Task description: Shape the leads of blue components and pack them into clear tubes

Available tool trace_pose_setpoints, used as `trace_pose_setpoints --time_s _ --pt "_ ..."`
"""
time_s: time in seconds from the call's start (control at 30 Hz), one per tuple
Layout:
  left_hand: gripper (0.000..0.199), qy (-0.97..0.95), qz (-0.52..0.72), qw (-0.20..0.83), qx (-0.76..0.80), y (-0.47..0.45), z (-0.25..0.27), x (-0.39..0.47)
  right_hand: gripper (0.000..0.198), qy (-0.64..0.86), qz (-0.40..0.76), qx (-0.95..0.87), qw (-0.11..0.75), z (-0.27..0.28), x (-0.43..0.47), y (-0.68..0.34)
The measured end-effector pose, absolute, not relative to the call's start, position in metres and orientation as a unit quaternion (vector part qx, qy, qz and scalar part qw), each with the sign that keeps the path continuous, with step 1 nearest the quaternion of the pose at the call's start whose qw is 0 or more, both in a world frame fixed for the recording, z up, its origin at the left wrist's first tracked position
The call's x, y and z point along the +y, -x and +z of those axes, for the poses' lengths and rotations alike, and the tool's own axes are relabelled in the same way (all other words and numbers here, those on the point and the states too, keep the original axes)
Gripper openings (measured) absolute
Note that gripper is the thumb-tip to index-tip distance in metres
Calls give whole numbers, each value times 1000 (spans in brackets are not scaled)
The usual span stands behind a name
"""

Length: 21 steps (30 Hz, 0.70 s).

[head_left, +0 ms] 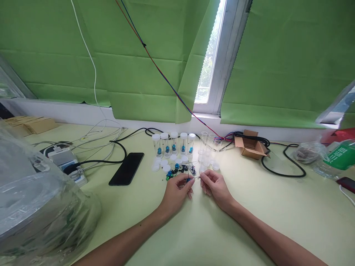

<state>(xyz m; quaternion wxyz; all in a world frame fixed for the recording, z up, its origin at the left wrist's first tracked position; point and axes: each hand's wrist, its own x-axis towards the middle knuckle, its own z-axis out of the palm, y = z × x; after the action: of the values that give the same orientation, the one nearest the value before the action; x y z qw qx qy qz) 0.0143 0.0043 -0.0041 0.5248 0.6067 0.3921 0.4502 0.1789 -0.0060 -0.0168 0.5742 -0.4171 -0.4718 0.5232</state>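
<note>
Between the thumb and fingers of my left hand (pixel 177 188) is a small dark blue part (pixel 188 180), mostly covered by the fingertips. My right hand (pixel 215 184) pinches the end of a thin, light-coloured rod (pixel 197 177) that reaches toward that part. Whether the two pieces touch is too small to tell. Just beyond my hands lie loose small parts in black, blue and green (pixel 176 167). Behind them, several clear tubes with white caps (pixel 174 142) stand in a row, each with a blue piece inside. Uncapped clear tubes (pixel 204 142) stand to their right.
White caps (pixel 155 167) lie near the tubes. A black phone (pixel 127 169) rests left of my hands, beside a power strip (pixel 79 173) and cables. Clear plastic wrapping (pixel 55 214) fills the near left. An open cardboard box (pixel 252 147) and a bottle with a green label (pixel 337 157) are right.
</note>
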Motion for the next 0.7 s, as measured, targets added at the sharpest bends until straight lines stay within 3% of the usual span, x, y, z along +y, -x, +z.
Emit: trace_pose_setpoints --time_s 0.7 --pt "25 -614 451 507 402 -14 -6 6 34 416 532 -480 561 -20 -5 -181"
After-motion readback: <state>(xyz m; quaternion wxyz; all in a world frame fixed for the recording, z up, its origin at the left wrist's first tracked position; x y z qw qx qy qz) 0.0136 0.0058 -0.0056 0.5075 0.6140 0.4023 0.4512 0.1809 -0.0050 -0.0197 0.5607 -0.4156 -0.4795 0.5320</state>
